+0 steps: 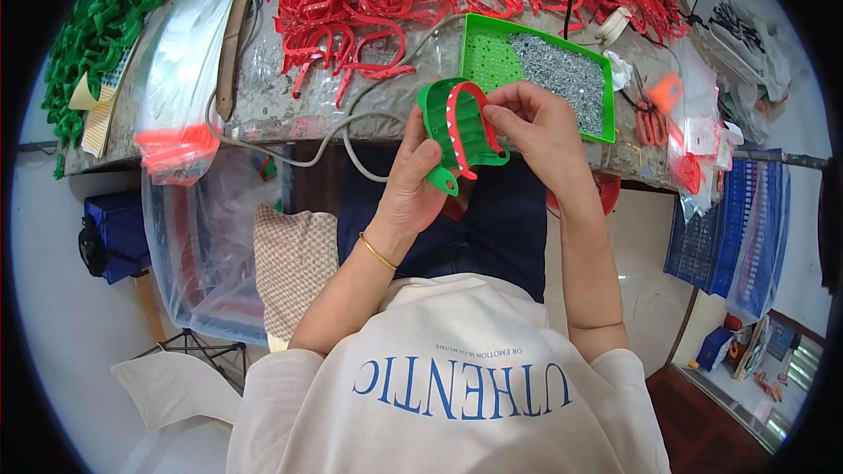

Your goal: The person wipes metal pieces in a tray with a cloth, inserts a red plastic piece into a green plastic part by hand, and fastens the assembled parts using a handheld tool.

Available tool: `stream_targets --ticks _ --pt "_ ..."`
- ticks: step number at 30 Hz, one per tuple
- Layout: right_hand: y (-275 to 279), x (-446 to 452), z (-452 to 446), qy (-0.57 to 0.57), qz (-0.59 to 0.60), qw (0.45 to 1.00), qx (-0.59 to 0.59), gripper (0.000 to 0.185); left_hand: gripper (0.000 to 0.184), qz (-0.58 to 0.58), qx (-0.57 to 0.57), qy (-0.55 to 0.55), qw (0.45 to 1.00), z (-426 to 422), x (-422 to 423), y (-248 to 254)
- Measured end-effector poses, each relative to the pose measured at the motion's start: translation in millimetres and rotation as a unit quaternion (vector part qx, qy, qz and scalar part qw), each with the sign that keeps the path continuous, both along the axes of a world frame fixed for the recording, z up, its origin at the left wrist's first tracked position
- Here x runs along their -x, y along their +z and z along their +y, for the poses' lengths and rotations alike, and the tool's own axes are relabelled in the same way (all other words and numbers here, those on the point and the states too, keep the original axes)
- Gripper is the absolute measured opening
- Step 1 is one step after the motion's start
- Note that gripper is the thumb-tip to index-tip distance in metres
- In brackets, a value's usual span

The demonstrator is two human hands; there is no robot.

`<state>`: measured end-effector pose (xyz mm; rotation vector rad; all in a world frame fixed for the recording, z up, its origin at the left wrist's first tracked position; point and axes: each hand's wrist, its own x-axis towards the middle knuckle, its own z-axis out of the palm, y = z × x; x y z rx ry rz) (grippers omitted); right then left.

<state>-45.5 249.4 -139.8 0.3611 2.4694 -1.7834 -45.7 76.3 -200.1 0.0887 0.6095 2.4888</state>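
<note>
My left hand (413, 171) is closed around a green plastic piece (436, 118), shaped like a curved jaw with a holed tab at its lower end. Against the green piece lies a red U-shaped strip (454, 130) with white teeth marks. The thumb and fingertips of my right hand (531, 118) are pinched at the right edge of the red strip; a small part between them would be hidden. Just behind my hands, a bright green tray (537, 28) holds many small metal parts (562, 75) that look like screws.
Red strips (378, 0) lie heaped at the table's back, green pieces (97, 26) at far left. A grey cable (316, 158) loops near my left hand. Red-handled scissors (650, 125) and plastic bags (694, 149) lie right. A plastic-lined bin (211, 246) stands below the table edge.
</note>
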Motion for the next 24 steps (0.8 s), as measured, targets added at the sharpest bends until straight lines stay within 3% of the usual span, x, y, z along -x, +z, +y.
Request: stream_targets --ticks 8,24 --pt "-4.8 -2.6 -1.3 -0.016 0.015 1.000 0.015 0.011 0.091 0.033 0.034 -0.018 0.999 -1.1 0.1 -1.7" --pt "-9.1 -7.9 -11.9 -0.043 0.036 0.997 -0.055 0.011 0.096 0.056 0.091 0.010 0.994 -1.4 -1.3 5.5"
